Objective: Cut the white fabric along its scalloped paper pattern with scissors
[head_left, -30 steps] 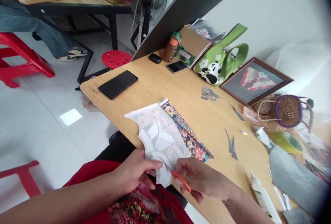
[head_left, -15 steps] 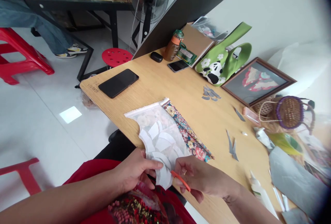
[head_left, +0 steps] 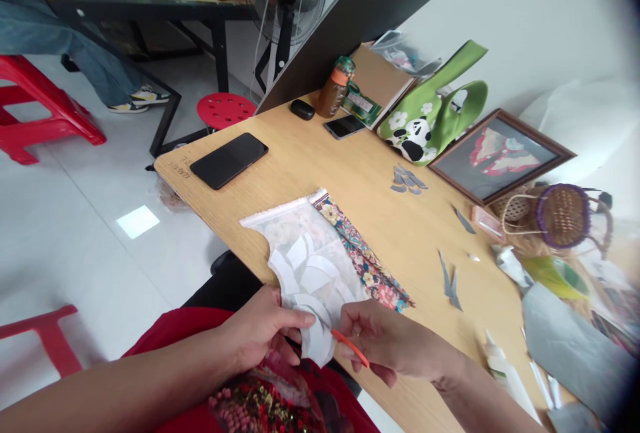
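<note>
A piece of floral fabric (head_left: pixel 357 246) lies at the table's near edge, its pale reverse side up and one strip folded over to show the flowers. Several curved white pieces (head_left: pixel 319 272) rest on that pale side. My left hand (head_left: pixel 267 326) pinches the near corner of the fabric, thumb on top, just off the table edge. In my right hand (head_left: pixel 385 340) is a pair of scissors with an orange handle (head_left: pixel 353 348). Their blades are mostly hidden at the fabric beside my left thumb.
On the wooden table (head_left: pixel 295 163) lie a black phone (head_left: pixel 230 160), grey cut pieces (head_left: pixel 409 180), narrow grey pointed pieces (head_left: pixel 450 281) and a white glue bottle (head_left: pixel 507 373). Further back stand an orange-capped bottle (head_left: pixel 336 90), a green panda bag (head_left: pixel 420 130) and a framed butterfly picture (head_left: pixel 500 156).
My right hand and the scissors have shifted very slightly to the right. My left hand and the fabric stay where they were.
</note>
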The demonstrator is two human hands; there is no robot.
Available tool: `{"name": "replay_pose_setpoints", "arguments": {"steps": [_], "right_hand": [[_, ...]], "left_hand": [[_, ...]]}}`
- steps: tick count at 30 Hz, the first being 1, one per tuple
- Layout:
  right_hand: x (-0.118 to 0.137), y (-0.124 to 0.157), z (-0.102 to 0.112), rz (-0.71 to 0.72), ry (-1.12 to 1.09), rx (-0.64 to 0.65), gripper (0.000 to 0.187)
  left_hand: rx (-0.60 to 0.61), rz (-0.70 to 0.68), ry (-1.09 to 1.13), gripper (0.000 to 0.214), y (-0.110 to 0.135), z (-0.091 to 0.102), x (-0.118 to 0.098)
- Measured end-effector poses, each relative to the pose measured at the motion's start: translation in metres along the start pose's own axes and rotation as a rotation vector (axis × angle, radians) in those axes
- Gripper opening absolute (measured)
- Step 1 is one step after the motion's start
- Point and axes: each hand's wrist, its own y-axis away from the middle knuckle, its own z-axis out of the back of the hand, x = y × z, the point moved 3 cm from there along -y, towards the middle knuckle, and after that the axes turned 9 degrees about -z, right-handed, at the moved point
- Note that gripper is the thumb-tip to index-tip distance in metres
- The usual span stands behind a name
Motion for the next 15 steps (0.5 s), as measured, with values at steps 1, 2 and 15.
{"name": "replay_pose_setpoints", "arguments": {"steps": [1, 2, 15], "right_hand": [[0.0001, 0.0000, 0.0003, -0.004, 0.003, -0.003, 0.019], [0.0002, 0.0001, 0.0004, -0.007, 0.007, -0.004, 0.019], [0.0075, 0.0009, -0.0021, -0.075, 0.042, 0.003, 0.024]], "left_hand": [[0.001, 0.002, 0.000, 0.045, 0.0001, -0.0001, 0.0001], [0.000, 0.001, 0.000, 0.045, 0.0002, 0.0000, 0.0001], [0.045, 0.005, 0.006, 0.043, -0.0003, 0.0009, 0.0017]]}}
